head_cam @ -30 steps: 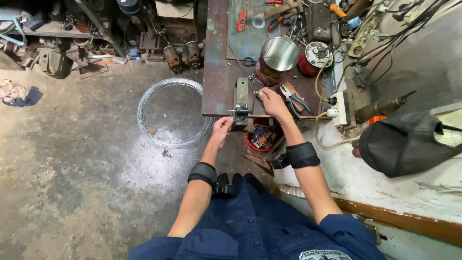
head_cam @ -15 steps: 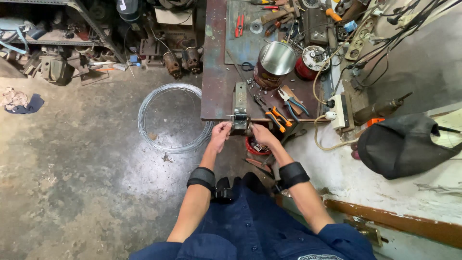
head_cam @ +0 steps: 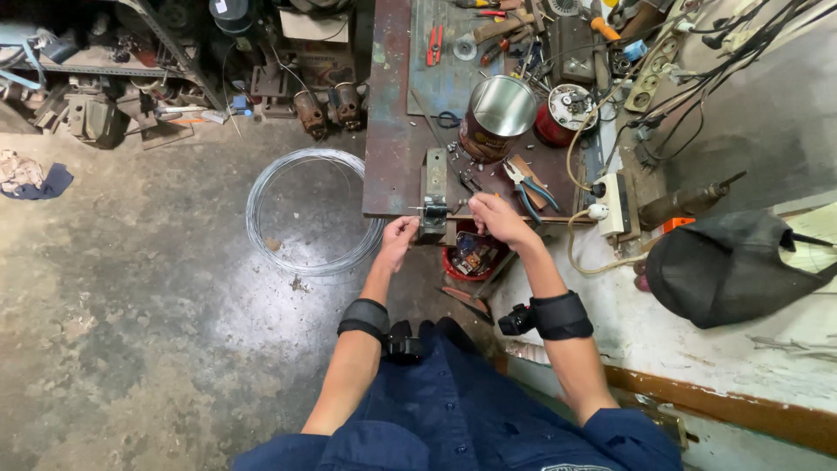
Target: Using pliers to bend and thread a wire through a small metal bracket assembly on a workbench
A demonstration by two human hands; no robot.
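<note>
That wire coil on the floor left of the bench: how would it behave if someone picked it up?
The wire coil lies flat in many thin loose loops, so lifted from one side it would probably sag and splay rather than stay a rigid ring. No ties are visible, so turns may spring apart or tangle. As bare metal it likely weighs more than its thin look suggests.

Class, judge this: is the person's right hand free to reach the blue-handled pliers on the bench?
Probably yes: the right hand sits at the bench edge, the pliers lie just beyond it, nothing between them.
</note>
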